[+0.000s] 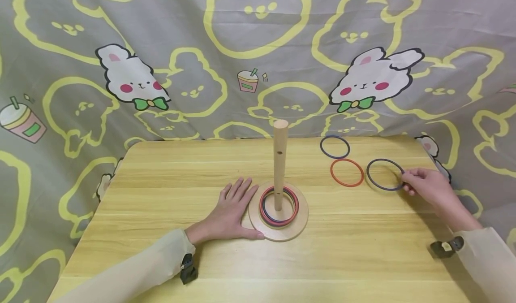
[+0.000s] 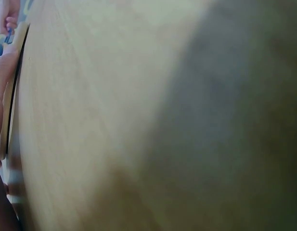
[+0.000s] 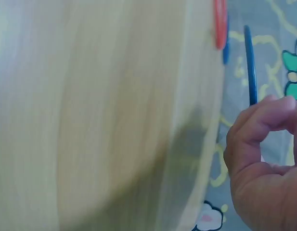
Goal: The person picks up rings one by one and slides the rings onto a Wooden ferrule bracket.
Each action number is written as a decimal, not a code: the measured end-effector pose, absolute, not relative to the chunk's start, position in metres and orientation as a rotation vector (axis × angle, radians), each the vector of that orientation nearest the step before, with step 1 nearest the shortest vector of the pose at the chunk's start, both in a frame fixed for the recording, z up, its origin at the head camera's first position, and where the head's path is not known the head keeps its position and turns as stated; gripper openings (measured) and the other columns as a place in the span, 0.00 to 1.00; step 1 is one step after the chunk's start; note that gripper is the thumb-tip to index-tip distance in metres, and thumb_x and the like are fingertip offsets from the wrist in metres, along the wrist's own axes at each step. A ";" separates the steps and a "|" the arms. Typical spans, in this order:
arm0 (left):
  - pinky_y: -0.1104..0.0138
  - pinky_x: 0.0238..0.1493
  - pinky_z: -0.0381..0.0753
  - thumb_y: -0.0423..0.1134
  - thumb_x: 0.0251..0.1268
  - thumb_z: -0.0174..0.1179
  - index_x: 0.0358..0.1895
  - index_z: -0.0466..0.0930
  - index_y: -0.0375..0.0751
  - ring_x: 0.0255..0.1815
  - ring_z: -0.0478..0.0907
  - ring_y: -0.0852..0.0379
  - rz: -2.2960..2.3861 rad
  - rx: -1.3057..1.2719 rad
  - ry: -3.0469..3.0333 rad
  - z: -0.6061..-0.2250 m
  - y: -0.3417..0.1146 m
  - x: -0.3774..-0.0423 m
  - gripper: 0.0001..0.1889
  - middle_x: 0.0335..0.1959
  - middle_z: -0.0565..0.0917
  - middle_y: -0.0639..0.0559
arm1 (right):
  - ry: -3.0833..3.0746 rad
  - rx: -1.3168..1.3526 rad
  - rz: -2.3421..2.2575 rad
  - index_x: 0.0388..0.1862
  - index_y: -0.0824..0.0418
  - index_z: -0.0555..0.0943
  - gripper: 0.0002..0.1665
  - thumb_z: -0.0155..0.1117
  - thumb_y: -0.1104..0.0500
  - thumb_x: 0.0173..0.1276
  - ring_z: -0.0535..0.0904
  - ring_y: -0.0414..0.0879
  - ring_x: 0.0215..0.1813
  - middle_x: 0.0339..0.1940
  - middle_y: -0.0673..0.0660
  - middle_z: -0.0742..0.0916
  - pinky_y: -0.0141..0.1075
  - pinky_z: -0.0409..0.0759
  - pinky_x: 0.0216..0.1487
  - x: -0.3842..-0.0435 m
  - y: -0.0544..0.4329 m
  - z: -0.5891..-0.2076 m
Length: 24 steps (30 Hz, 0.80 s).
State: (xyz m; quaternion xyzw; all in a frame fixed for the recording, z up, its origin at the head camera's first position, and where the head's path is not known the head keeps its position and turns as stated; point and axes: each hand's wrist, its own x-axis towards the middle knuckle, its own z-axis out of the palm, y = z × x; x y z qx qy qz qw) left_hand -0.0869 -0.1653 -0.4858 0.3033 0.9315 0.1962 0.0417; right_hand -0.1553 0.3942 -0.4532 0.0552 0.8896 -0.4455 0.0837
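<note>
Blue ring pinched at the right, post braced at the left

The right hand (image 1: 429, 184) has a narrow grip: thumb and fingers pinch the right edge of a dark blue ring (image 1: 367, 174) over the far right part of the tabletop (image 1: 161, 182). In the right wrist view the ring stands away from the wood, so it appears lifted. Holding it by one edge leaves the rest of the hoop clear of the fingers, which probably makes the opening easier to line up.

The left hand (image 1: 227, 215) is spread wide and pinches nothing. Its thumb lies at the near rim of the round base (image 1: 302, 224), and its fingers reach along the left side. That placing looks meant to steady the base, since a tall wooden post (image 1: 280, 168) on a small disc could tip or slide if knocked.

Nothing here is a container in the strict sense; the post and base do that job. The stacked rings (image 1: 298, 204) lie low around the foot of the post, resting on the base. Red and dark blue show among them, but their overlapping edges make a count unsafe.

Two loose rings lie flat to the left of the held one: a red ring (image 1: 331, 171) just beside it, and a second blue ring (image 1: 321, 148) farther back. Both lie well apart from the base, near the right hand's side.
</note>
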 end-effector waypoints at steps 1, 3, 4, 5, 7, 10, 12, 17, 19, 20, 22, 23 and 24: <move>0.33 0.81 0.42 0.76 0.52 0.74 0.89 0.52 0.37 0.89 0.40 0.32 0.600 0.930 2.853 -0.486 -0.165 -0.087 0.70 0.89 0.49 0.34 | 2.643 0.166 -1.361 0.63 0.81 0.75 0.27 0.55 0.54 0.88 0.80 0.38 0.30 0.30 0.50 0.87 0.31 0.81 0.34 -0.153 0.393 -0.451; 0.33 0.81 0.42 0.76 0.52 0.74 0.89 0.52 0.37 0.89 0.40 0.32 0.598 0.932 2.856 -0.486 -0.166 -0.087 0.70 0.89 0.49 0.34 | 2.615 0.150 -1.426 0.64 0.81 0.74 0.26 0.56 0.56 0.88 0.80 0.38 0.30 0.30 0.49 0.87 0.31 0.81 0.34 -0.149 0.390 -0.446; 0.33 0.82 0.42 0.76 0.52 0.74 0.89 0.52 0.37 0.89 0.40 0.32 0.596 0.933 2.858 -0.486 -0.166 -0.087 0.70 0.90 0.49 0.34 | 2.601 0.149 -1.456 0.64 0.79 0.75 0.24 0.57 0.56 0.88 0.81 0.38 0.30 0.30 0.49 0.87 0.31 0.81 0.34 -0.147 0.389 -0.444; 0.33 0.82 0.42 0.76 0.52 0.74 0.89 0.52 0.37 0.89 0.40 0.32 0.594 0.934 2.859 -0.486 -0.166 -0.087 0.70 0.90 0.49 0.34 | 2.583 0.144 -1.493 0.64 0.77 0.75 0.23 0.58 0.57 0.88 0.81 0.38 0.30 0.30 0.48 0.88 0.30 0.82 0.34 -0.145 0.388 -0.442; 0.33 0.82 0.42 0.76 0.52 0.74 0.89 0.52 0.37 0.89 0.40 0.32 0.593 0.934 2.860 -0.486 -0.166 -0.087 0.70 0.90 0.49 0.34 | 2.546 0.133 -1.574 0.62 0.70 0.76 0.16 0.59 0.59 0.87 0.81 0.38 0.31 0.30 0.48 0.88 0.30 0.82 0.34 -0.142 0.385 -0.438; 0.34 0.82 0.42 0.76 0.52 0.74 0.89 0.52 0.37 0.89 0.40 0.33 0.595 0.930 2.858 -0.486 -0.166 -0.086 0.70 0.90 0.49 0.34 | 2.492 0.104 -1.703 0.58 0.58 0.79 0.07 0.60 0.60 0.87 0.81 0.38 0.30 0.30 0.49 0.88 0.29 0.82 0.34 -0.135 0.382 -0.433; 0.34 0.82 0.41 0.76 0.52 0.74 0.89 0.52 0.37 0.89 0.40 0.33 0.600 0.927 2.855 -0.485 -0.167 -0.086 0.70 0.90 0.49 0.34 | 2.445 0.077 -1.796 0.56 0.52 0.81 0.06 0.62 0.61 0.86 0.81 0.38 0.30 0.30 0.50 0.88 0.29 0.81 0.34 -0.130 0.380 -0.429; 0.34 0.82 0.41 0.77 0.53 0.74 0.89 0.52 0.37 0.89 0.39 0.33 0.598 0.922 2.851 -0.485 -0.167 -0.085 0.70 0.90 0.48 0.34 | 2.247 0.024 -2.065 0.57 0.50 0.84 0.13 0.63 0.66 0.84 0.81 0.39 0.30 0.31 0.51 0.88 0.28 0.80 0.31 -0.118 0.368 -0.420; 0.33 0.82 0.42 0.77 0.53 0.74 0.89 0.53 0.38 0.89 0.40 0.33 0.596 0.921 2.855 -0.486 -0.167 -0.085 0.69 0.90 0.49 0.34 | 2.176 -0.005 -2.153 0.58 0.51 0.84 0.16 0.63 0.69 0.83 0.81 0.39 0.30 0.31 0.52 0.89 0.27 0.79 0.30 -0.114 0.363 -0.416; 0.33 0.82 0.42 0.77 0.53 0.74 0.89 0.53 0.38 0.89 0.40 0.33 0.594 0.922 2.856 -0.486 -0.167 -0.086 0.69 0.90 0.49 0.34 | 2.154 -0.025 -2.182 0.59 0.52 0.84 0.16 0.62 0.70 0.83 0.81 0.38 0.30 0.32 0.52 0.89 0.27 0.79 0.30 -0.112 0.360 -0.415; 0.33 0.81 0.42 0.77 0.53 0.74 0.89 0.53 0.38 0.89 0.40 0.33 0.589 0.926 2.860 -0.487 -0.167 -0.086 0.69 0.89 0.49 0.34 | 2.091 -0.073 -2.244 0.62 0.54 0.83 0.18 0.61 0.73 0.82 0.82 0.39 0.30 0.33 0.53 0.89 0.27 0.80 0.30 -0.108 0.355 -0.411; 0.33 0.81 0.42 0.77 0.53 0.73 0.89 0.53 0.38 0.89 0.40 0.32 0.588 0.927 2.860 -0.486 -0.167 -0.086 0.69 0.89 0.49 0.34 | 2.067 -0.099 -2.267 0.62 0.56 0.83 0.19 0.61 0.74 0.82 0.82 0.39 0.30 0.34 0.54 0.90 0.27 0.80 0.30 -0.107 0.353 -0.409; 0.33 0.81 0.42 0.77 0.53 0.74 0.89 0.53 0.37 0.89 0.40 0.32 0.591 0.929 2.860 -0.486 -0.167 -0.086 0.69 0.89 0.49 0.34 | 2.055 -0.121 -2.277 0.63 0.57 0.83 0.19 0.60 0.74 0.82 0.83 0.39 0.31 0.34 0.54 0.90 0.27 0.81 0.30 -0.105 0.350 -0.407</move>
